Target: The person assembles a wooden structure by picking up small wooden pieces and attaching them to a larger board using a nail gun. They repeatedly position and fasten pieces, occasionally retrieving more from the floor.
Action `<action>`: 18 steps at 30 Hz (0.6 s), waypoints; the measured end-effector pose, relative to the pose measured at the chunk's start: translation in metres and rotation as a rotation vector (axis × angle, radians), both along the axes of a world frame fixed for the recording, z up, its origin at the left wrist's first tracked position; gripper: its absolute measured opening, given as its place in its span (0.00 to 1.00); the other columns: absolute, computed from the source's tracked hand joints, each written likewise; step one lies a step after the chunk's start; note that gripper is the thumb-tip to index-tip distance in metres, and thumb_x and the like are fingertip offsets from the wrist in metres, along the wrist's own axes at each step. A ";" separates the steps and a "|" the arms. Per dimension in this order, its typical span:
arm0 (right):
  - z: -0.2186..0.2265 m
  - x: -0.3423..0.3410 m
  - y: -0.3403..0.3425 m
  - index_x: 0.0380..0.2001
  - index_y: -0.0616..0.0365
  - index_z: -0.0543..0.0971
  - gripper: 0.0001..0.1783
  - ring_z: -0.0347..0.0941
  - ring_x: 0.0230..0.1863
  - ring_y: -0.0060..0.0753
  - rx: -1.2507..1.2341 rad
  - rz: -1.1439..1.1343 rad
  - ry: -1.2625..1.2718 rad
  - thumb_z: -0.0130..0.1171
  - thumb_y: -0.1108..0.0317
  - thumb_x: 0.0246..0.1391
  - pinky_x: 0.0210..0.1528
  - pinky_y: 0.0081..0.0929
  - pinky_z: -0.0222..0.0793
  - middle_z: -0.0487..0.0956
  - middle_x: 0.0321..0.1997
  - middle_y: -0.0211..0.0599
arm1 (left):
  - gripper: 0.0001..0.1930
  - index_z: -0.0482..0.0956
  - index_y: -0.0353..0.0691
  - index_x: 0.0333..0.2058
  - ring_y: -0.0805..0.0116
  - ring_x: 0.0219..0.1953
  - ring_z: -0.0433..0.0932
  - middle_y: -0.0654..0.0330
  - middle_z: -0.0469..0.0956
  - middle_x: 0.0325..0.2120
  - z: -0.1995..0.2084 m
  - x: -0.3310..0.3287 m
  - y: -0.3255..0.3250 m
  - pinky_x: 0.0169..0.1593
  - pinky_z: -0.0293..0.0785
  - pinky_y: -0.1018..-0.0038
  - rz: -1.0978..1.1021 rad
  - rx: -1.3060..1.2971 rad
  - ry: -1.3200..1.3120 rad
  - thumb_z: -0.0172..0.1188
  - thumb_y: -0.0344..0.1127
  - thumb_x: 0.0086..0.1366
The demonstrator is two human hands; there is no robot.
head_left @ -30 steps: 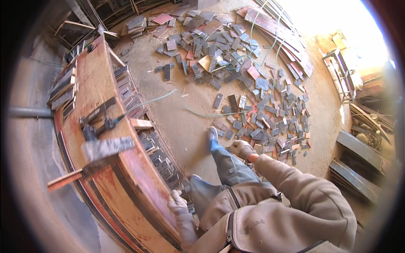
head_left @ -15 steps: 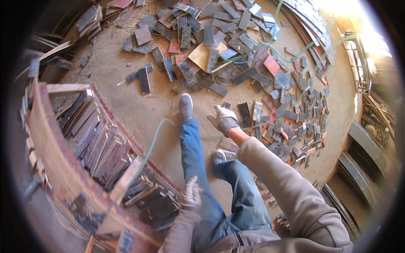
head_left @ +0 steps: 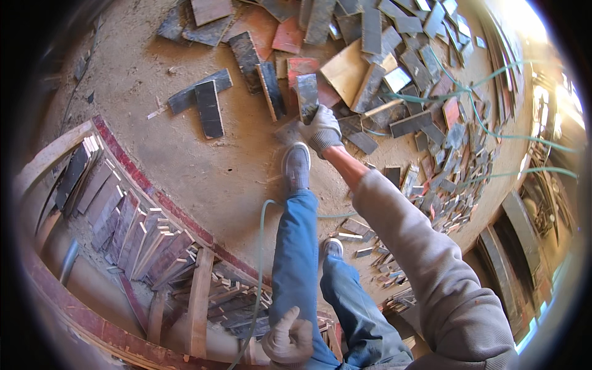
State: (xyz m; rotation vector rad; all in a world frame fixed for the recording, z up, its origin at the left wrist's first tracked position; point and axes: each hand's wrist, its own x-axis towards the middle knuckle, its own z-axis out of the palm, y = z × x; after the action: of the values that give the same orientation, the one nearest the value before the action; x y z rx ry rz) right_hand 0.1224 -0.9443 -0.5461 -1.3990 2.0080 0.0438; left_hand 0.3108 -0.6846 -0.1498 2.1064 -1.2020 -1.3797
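Head view: on the floor (head_left: pixel 185 166) I see the pile (head_left: pixel 412 124), with hose (head_left: pixel 263 222) beside the left leg (head_left: pixel 295 246), a trip risk. The left hand (head_left: pixel 288 340) looks empty, half curled; the right hand (head_left: pixel 321 131) clasps a board (head_left: pixel 307 95) by one end at the pile's left edge: it could tip.

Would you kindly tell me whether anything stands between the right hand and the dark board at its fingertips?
Nothing visible does: the gloved right hand grips the near end of the dark board directly, with no other piece showing between them.
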 end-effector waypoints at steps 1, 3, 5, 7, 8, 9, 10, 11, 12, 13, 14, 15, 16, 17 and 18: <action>0.001 0.006 -0.003 0.46 0.67 0.75 0.36 0.80 0.47 0.57 -0.039 0.015 -0.053 0.74 0.47 0.44 0.52 0.47 0.77 0.81 0.44 0.58 | 0.18 0.81 0.36 0.52 0.75 0.16 0.75 0.63 0.78 0.17 0.001 0.000 -0.002 0.22 0.72 0.76 0.022 0.035 0.015 0.69 0.27 0.62; -0.002 0.023 -0.012 0.46 0.67 0.75 0.37 0.80 0.49 0.57 -0.056 0.020 -0.159 0.74 0.46 0.45 0.53 0.47 0.77 0.81 0.44 0.58 | 0.19 0.82 0.35 0.51 0.76 0.16 0.75 0.63 0.79 0.17 0.001 -0.003 -0.007 0.22 0.71 0.77 0.058 0.071 -0.028 0.70 0.26 0.60; -0.018 0.052 -0.029 0.47 0.67 0.75 0.38 0.80 0.50 0.58 0.015 0.039 -0.040 0.74 0.45 0.45 0.54 0.46 0.77 0.81 0.46 0.59 | 0.18 0.82 0.35 0.50 0.76 0.17 0.75 0.62 0.80 0.18 -0.001 -0.003 -0.014 0.22 0.70 0.77 0.089 0.050 0.001 0.70 0.27 0.60; -0.041 0.082 -0.047 0.47 0.68 0.75 0.39 0.81 0.49 0.58 0.067 0.057 0.053 0.74 0.45 0.45 0.54 0.46 0.77 0.81 0.47 0.59 | 0.16 0.83 0.34 0.48 0.75 0.17 0.76 0.63 0.81 0.19 -0.002 0.000 -0.022 0.22 0.70 0.77 0.099 -0.015 0.097 0.71 0.29 0.60; -0.049 0.096 -0.050 0.52 0.70 0.75 0.42 0.82 0.46 0.61 0.042 0.092 0.159 0.73 0.44 0.46 0.51 0.47 0.79 0.82 0.46 0.56 | 0.17 0.83 0.33 0.47 0.74 0.18 0.77 0.63 0.82 0.20 -0.002 0.002 -0.025 0.22 0.71 0.77 0.076 -0.038 0.073 0.71 0.32 0.61; -0.055 0.103 -0.056 0.52 0.70 0.76 0.41 0.82 0.45 0.61 -0.004 0.095 0.139 0.73 0.44 0.46 0.50 0.48 0.79 0.83 0.45 0.57 | 0.17 0.83 0.33 0.47 0.74 0.18 0.77 0.63 0.82 0.21 -0.002 0.003 -0.026 0.23 0.72 0.77 0.054 -0.061 0.049 0.71 0.34 0.61; -0.057 0.106 -0.063 0.52 0.71 0.77 0.41 0.82 0.45 0.61 0.008 0.104 0.126 0.72 0.45 0.47 0.49 0.48 0.79 0.83 0.44 0.57 | 0.18 0.84 0.33 0.46 0.73 0.19 0.78 0.63 0.83 0.21 -0.001 0.004 -0.026 0.23 0.73 0.76 0.033 -0.081 0.025 0.71 0.36 0.61; -0.052 0.104 -0.062 0.48 0.69 0.79 0.36 0.83 0.44 0.60 0.063 0.082 0.074 0.70 0.46 0.49 0.47 0.47 0.79 0.84 0.42 0.57 | 0.17 0.84 0.34 0.46 0.69 0.19 0.79 0.61 0.83 0.22 0.000 0.005 -0.024 0.24 0.74 0.73 -0.001 -0.081 -0.042 0.72 0.38 0.61; -0.042 0.101 -0.060 0.45 0.68 0.82 0.31 0.84 0.43 0.59 0.118 0.059 0.024 0.68 0.48 0.51 0.45 0.47 0.80 0.85 0.40 0.58 | 0.17 0.85 0.36 0.46 0.65 0.19 0.79 0.60 0.84 0.24 0.001 0.004 -0.018 0.24 0.75 0.69 -0.030 -0.081 -0.107 0.72 0.40 0.62; -0.024 0.088 -0.057 0.38 0.65 0.85 0.24 0.85 0.40 0.58 0.203 0.005 -0.055 0.65 0.50 0.55 0.42 0.46 0.81 0.86 0.36 0.58 | 0.17 0.85 0.38 0.45 0.62 0.19 0.80 0.59 0.84 0.25 0.002 0.002 -0.011 0.25 0.76 0.66 -0.053 -0.112 -0.169 0.72 0.42 0.62; 0.002 0.072 -0.049 0.33 0.64 0.87 0.23 0.86 0.44 0.56 0.220 0.119 -0.134 0.62 0.51 0.53 0.46 0.46 0.80 0.85 0.36 0.62 | 0.18 0.86 0.38 0.44 0.64 0.20 0.81 0.61 0.84 0.24 0.000 -0.001 -0.001 0.26 0.78 0.68 0.070 -0.100 -0.062 0.73 0.44 0.62; 0.034 0.060 -0.033 0.39 0.65 0.85 0.22 0.85 0.42 0.58 0.127 0.174 -0.211 0.63 0.55 0.50 0.47 0.46 0.79 0.85 0.37 0.60 | 0.18 0.85 0.36 0.46 0.67 0.20 0.81 0.62 0.83 0.23 -0.002 -0.006 0.009 0.27 0.77 0.70 0.103 -0.135 -0.049 0.72 0.41 0.63; 0.073 0.046 -0.011 0.44 0.65 0.82 0.25 0.84 0.41 0.54 0.074 0.201 -0.284 0.64 0.56 0.48 0.47 0.44 0.78 0.85 0.37 0.56 | 0.19 0.83 0.33 0.48 0.69 0.21 0.81 0.62 0.83 0.21 -0.003 -0.011 0.021 0.28 0.77 0.73 0.127 -0.113 -0.040 0.70 0.39 0.64; 0.116 0.033 0.011 0.48 0.63 0.79 0.27 0.83 0.40 0.46 0.144 0.183 -0.446 0.65 0.57 0.47 0.46 0.41 0.77 0.85 0.37 0.52 | 0.21 0.82 0.34 0.51 0.69 0.22 0.81 0.62 0.83 0.22 -0.005 -0.018 0.033 0.29 0.77 0.73 0.162 -0.121 -0.002 0.70 0.41 0.64; 0.163 0.023 0.041 0.47 0.62 0.80 0.25 0.83 0.39 0.40 0.144 0.136 -0.581 0.65 0.58 0.49 0.46 0.39 0.77 0.85 0.37 0.50 | 0.23 0.81 0.34 0.53 0.70 0.22 0.81 0.61 0.83 0.22 -0.004 -0.026 0.045 0.30 0.78 0.74 0.209 -0.132 0.044 0.71 0.42 0.64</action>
State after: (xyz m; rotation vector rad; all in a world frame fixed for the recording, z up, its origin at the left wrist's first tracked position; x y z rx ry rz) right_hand 0.1454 -0.9030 -0.3833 -1.2727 1.4034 -0.1412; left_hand 0.2844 -0.6395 -0.1539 2.0339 -0.9953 -1.2133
